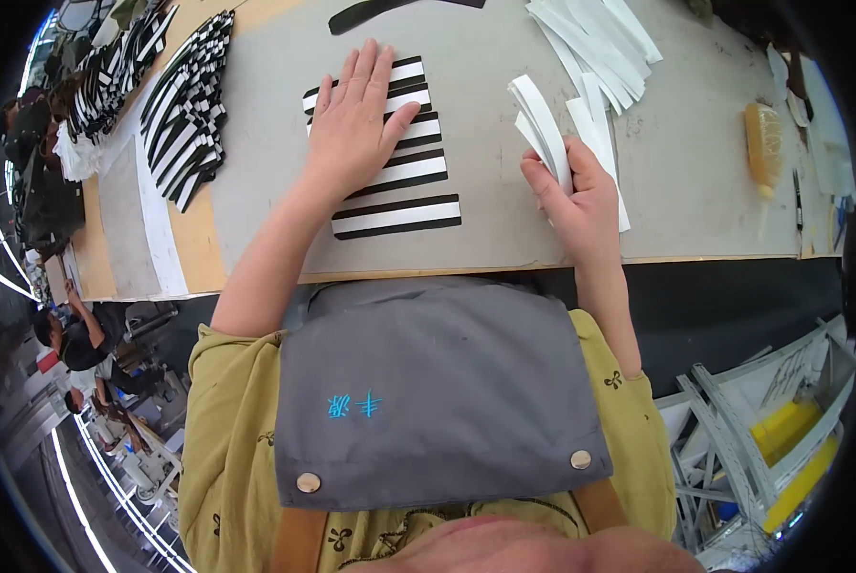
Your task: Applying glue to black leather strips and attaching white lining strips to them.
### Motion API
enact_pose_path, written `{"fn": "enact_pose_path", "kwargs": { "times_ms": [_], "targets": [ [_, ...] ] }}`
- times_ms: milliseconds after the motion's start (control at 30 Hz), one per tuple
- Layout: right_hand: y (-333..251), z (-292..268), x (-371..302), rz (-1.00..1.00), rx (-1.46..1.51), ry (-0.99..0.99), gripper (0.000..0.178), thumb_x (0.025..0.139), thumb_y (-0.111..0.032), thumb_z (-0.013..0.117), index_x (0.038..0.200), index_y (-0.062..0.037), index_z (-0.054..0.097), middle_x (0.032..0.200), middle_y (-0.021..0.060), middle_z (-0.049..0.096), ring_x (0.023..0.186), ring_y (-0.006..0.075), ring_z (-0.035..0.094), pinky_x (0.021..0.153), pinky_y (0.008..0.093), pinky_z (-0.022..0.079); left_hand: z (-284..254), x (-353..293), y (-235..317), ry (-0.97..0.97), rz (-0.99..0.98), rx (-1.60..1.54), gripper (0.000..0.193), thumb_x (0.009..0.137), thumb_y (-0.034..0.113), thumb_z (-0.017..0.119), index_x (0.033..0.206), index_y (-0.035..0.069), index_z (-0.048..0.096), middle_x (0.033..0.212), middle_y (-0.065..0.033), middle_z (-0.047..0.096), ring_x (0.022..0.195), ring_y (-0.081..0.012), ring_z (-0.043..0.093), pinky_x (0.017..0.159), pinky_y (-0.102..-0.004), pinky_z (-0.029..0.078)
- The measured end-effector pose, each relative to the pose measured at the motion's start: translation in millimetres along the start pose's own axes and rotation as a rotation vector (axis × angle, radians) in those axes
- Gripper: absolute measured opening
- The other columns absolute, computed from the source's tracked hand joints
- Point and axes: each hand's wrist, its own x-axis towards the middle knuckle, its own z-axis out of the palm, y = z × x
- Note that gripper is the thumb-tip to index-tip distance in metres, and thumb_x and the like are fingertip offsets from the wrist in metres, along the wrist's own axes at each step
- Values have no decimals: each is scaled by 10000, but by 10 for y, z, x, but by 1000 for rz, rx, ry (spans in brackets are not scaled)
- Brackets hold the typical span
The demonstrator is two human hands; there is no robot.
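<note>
My left hand [350, 138] lies flat, fingers stretched out, on several black strips laid out in a column on the table. Each black strip [396, 227] carries a narrower white band along its middle; the upper ones are partly covered by my hand. To the right, my right hand [586, 205] is closed on a small bundle of white strips [543, 119], held between thumb and fingers with the strips fanning up and leftward. More loose white strips [602, 53] lie in a pile just beyond and beside that hand, one reaching down past my wrist.
Overlapping black-and-white strips [191, 110] lie at the far left of the grey-topped table [266, 181]. A dark strip [375, 11] rests at the top edge. On the right are a yellowish plastic bottle [763, 148] and a pen [798, 201]. Other people sit at left.
</note>
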Motion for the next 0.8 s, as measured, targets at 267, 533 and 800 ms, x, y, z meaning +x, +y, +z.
{"fn": "enact_pose_path", "kwargs": {
  "times_ms": [267,533,800],
  "targets": [
    [74,9,9,-5,0,35,224,948,-240,757,1033,-38,706,797,-15,617,707,67,499,645,246,403,34,-556,514,-101,28,-13,805,1050,502,496,1656,61,200,1727,-150,190,1598,-331,172,1272,-535,134],
    [71,0,-25,-20,-7,25,230,949,-248,754,1035,-38,710,813,-18,622,738,63,502,670,243,406,-262,-810,535,1,21,-225,544,1004,328,640,1492,129,504,1472,-119,555,1357,-310,515,1141,-464,346],
    [69,19,-14,-29,-18,14,230,952,-249,756,1032,-40,706,825,-19,626,748,69,513,683,244,413,-438,-1024,538,-101,47,-222,267,895,121,743,1126,93,611,1146,-81,629,1133,-291,585,962,-416,444]
  ]
}}
